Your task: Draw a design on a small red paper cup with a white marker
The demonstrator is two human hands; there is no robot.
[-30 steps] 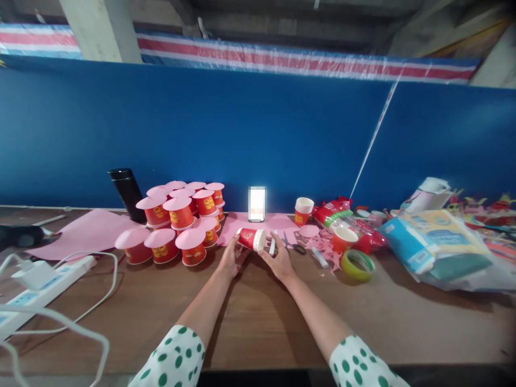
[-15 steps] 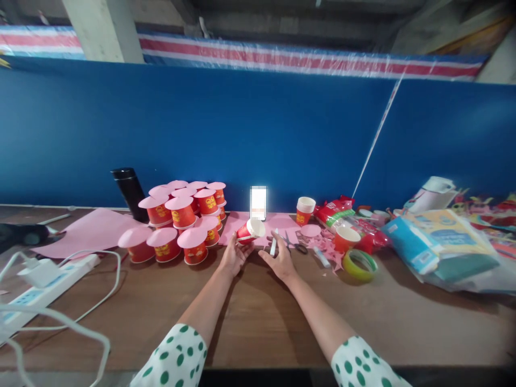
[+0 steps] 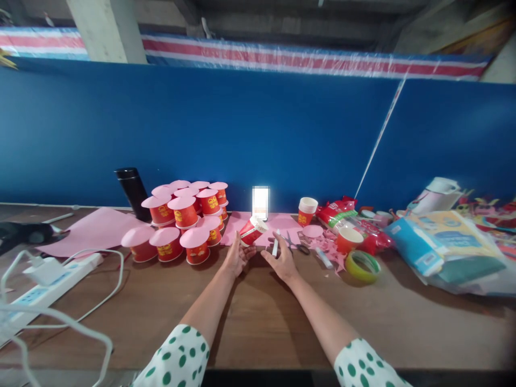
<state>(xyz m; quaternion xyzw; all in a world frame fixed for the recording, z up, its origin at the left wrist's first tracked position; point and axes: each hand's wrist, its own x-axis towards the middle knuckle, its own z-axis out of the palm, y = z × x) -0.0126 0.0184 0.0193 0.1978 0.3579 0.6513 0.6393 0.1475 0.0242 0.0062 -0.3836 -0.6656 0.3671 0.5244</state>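
Two bare hands are seen in the head view, in front of the person, above a brown wooden table (image 3: 274, 317). The left hand (image 3: 237, 260) has its fingers curved around a red paper cup with white parts (image 3: 250, 231), and this cup is held tilted, its upper end leaning to the right. The right hand (image 3: 282, 262) is just beside it, apart from the cup, with the thumb and the fingers spread. Between them one can see a slim white stick (image 3: 276, 244), but I cannot tell if these fingers grip it.

Beyond the held cup, a pink paper sheet (image 3: 286, 221) lies flat, and a bright phone screen (image 3: 260, 201) stands upright. To the left of the grip there is a group of red paper cups topped with pink paper discs (image 3: 181, 228), some of them one above another. Just to the right of the right hand are scissors with black handles (image 3: 302, 249). Farther right come a stack of red and white cups (image 3: 305, 215), many pink paper scraps (image 3: 334, 250), a single upright red cup (image 3: 349, 242) and a yellow-green tape roll (image 3: 363, 273).
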